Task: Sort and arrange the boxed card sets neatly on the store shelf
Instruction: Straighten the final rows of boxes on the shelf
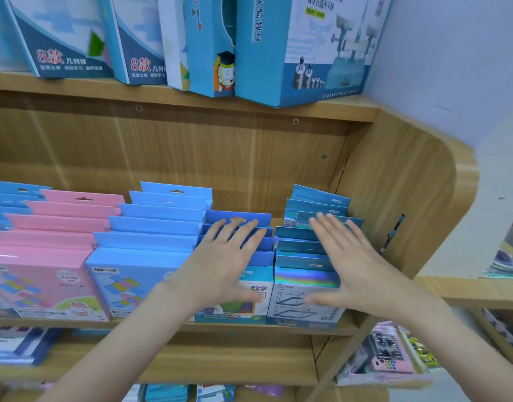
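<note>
Rows of boxed card sets stand upright on the middle wooden shelf [249, 327]. From the left come pink boxes [46, 256], light blue boxes [150, 233], darker blue boxes [238, 219] and teal boxes with a holographic band [304, 274] at the right end. My left hand [223, 259] lies flat with straight spread fingers on the tops of the darker blue row. Over the tops of the teal row my right hand [345, 256] rests flat, fingers spread. Neither hand holds a box.
Large blue boxes [293, 47] stand on the upper shelf, overhanging its edge. The shelf's rounded wooden side panel [409, 198] stands close right of the teal row. More packaged goods [389, 355] fill the lower shelves.
</note>
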A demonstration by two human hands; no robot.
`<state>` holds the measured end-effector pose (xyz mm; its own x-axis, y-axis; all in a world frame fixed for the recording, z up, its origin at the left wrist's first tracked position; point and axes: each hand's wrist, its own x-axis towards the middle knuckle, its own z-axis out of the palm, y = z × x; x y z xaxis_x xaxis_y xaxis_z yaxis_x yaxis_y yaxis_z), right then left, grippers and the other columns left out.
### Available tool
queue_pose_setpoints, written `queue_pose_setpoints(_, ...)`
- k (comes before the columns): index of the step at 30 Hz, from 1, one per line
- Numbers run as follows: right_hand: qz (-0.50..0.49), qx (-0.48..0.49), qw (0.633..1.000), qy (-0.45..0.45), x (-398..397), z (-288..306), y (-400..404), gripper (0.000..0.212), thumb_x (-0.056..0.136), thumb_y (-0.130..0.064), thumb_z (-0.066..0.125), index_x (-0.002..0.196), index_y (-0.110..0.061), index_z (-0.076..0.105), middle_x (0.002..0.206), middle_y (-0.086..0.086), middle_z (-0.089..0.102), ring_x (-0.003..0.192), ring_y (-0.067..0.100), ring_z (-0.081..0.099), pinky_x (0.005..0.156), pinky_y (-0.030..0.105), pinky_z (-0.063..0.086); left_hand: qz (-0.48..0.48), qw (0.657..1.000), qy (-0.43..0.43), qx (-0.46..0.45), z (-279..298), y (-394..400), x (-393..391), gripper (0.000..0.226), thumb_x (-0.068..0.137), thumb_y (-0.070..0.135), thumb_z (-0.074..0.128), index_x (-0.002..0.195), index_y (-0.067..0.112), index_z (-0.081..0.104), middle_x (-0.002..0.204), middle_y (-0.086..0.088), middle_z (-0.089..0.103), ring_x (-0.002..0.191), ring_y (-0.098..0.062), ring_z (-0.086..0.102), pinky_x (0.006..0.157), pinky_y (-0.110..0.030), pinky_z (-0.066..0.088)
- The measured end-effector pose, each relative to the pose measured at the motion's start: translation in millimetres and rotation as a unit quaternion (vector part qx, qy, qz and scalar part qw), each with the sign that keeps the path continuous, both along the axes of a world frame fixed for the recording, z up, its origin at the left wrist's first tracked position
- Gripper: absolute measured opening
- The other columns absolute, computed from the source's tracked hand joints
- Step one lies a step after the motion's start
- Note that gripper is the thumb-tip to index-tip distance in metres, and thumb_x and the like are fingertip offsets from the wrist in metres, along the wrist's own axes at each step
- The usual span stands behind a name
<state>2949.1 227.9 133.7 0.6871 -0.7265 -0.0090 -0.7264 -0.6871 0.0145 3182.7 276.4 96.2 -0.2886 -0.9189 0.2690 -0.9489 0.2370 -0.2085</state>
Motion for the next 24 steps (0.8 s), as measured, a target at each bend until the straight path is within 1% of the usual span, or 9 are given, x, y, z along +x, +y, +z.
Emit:
queue_pose_setpoints(2, -0.051, 0.075, 0.994, -0.064, -10.6, 3.1, 5.4, 0.118, 0.055, -0.086, 0.032, 0.141, -0.027, -0.023, 0.148, -0.010, -0.029, 0.137, 0.007, -0.026, 0.115, 0.029, -0.008, 0.014, 0.999, 0.013, 0.033, 4.5, 0.9, -1.2, 0.106, 0.059, 0.081, 0.031, 0.133, 0.007, 0.047, 0.135, -0.011, 0.051, 0.122, -0.031, 0.050, 0.102, -0.046, 0.034)
queue_pose_setpoints(4, -0.073, 0.114, 0.987, -0.081, -15.9, -2.7, 14.6, 0.116, 0.057, -0.082, 0.036, 0.142, -0.028, -0.022, 0.146, -0.013, -0.034, 0.136, 0.005, -0.028, 0.117, 0.029, -0.003, 0.015, 0.999, 0.015, 0.042, 7.0, 0.2, -6.0, 0.110, 0.061, 0.082, 0.025, 0.136, 0.005, 0.042, 0.140, -0.012, 0.046, 0.126, -0.031, 0.046, 0.105, -0.047, 0.027)
queue_pose_setpoints(10, -0.084, 0.099, 0.985, -0.114, -2.7, -26.6, 19.7, 0.105, 0.077, -0.063, 0.052, 0.143, -0.023, -0.019, 0.144, -0.008, -0.039, 0.132, 0.010, -0.037, 0.114, 0.031, -0.006, -0.049, 0.998, -0.005, 0.024, 8.1, -15.9, -31.3, 0.112, 0.061, 0.081, 0.026, 0.139, 0.001, 0.037, 0.142, -0.012, 0.042, 0.130, -0.026, 0.041, 0.107, -0.047, 0.021)
queue_pose_setpoints(14, -0.086, 0.127, 0.955, -0.253, -8.7, -1.4, 19.1, 0.091, 0.074, -0.065, 0.041, 0.147, -0.026, 0.001, 0.153, -0.015, -0.009, 0.140, -0.001, -0.012, 0.114, 0.021, 0.000, -0.058, 0.998, 0.007, 0.021, 3.9, -21.4, -28.6, 0.100, 0.063, 0.077, 0.031, 0.128, 0.004, 0.052, 0.133, -0.011, 0.052, 0.121, -0.026, 0.052, 0.098, -0.045, 0.038)
queue_pose_setpoints(16, -0.111, 0.096, 0.942, -0.303, -6.0, 12.2, 2.5, 0.072, 0.086, -0.053, 0.034, 0.147, -0.020, 0.012, 0.155, -0.008, 0.007, 0.142, 0.004, 0.000, 0.113, 0.021, 0.003, -0.068, 0.998, 0.010, 0.017, 4.6, -19.9, -28.6, 0.095, 0.064, 0.076, 0.031, 0.124, 0.006, 0.055, 0.132, -0.011, 0.054, 0.120, -0.026, 0.053, 0.098, -0.046, 0.039)
queue_pose_setpoints(18, -0.133, 0.071, 0.950, -0.274, 2.8, 18.0, -24.3, 0.051, 0.097, -0.035, 0.030, 0.145, -0.017, 0.021, 0.155, 0.002, 0.011, 0.144, 0.017, 0.002, 0.116, 0.029, 0.003, -0.059, 0.998, 0.009, 0.025, 6.3, -18.0, -28.9, 0.092, 0.062, 0.077, 0.031, 0.116, 0.008, 0.058, 0.130, -0.012, 0.055, 0.119, -0.027, 0.053, 0.098, -0.047, 0.039)
queue_pose_setpoints(20, -0.170, 0.093, 0.954, -0.227, 15.1, 16.1, -50.2, 0.045, 0.100, -0.030, 0.027, 0.143, -0.019, 0.027, 0.155, 0.008, 0.011, 0.144, 0.027, 0.001, 0.117, 0.041, 0.004, -0.047, 0.998, 0.015, 0.032, 8.8, -16.9, -29.8, 0.091, 0.062, 0.079, 0.034, 0.115, 0.009, 0.058, 0.134, -0.016, 0.050, 0.124, -0.030, 0.048, 0.102, -0.046, 0.034)
queue_pose_setpoints(22, -0.199, 0.121, 0.957, -0.174, 25.3, 10.7, -64.8, 0.045, 0.099, -0.036, 0.023, 0.142, -0.023, 0.030, 0.155, 0.008, 0.011, 0.143, 0.033, 0.003, 0.116, 0.047, 0.006, -0.041, 0.998, 0.024, 0.043, 10.8, -16.0, -30.6, 0.095, 0.067, 0.079, 0.042, 0.134, 0.011, 0.042, 0.149, -0.019, 0.028, 0.138, -0.031, 0.027, 0.111, -0.042, 0.015)
queue_pose_setpoints(24, -0.206, 0.128, 0.963, -0.118, 31.8, 7.7, -66.5, 0.045, 0.099, -0.040, 0.018, 0.140, -0.028, 0.032, 0.156, 0.006, 0.009, 0.141, 0.038, 0.003, 0.115, 0.052, 0.006, -0.028, 0.998, 0.028, 0.058, 11.0, -15.2, -28.3, 0.098, 0.073, 0.076, 0.046, 0.146, 0.019, 0.016, 0.155, -0.010, 0.006, 0.143, -0.024, 0.005, 0.114, -0.037, -0.001)
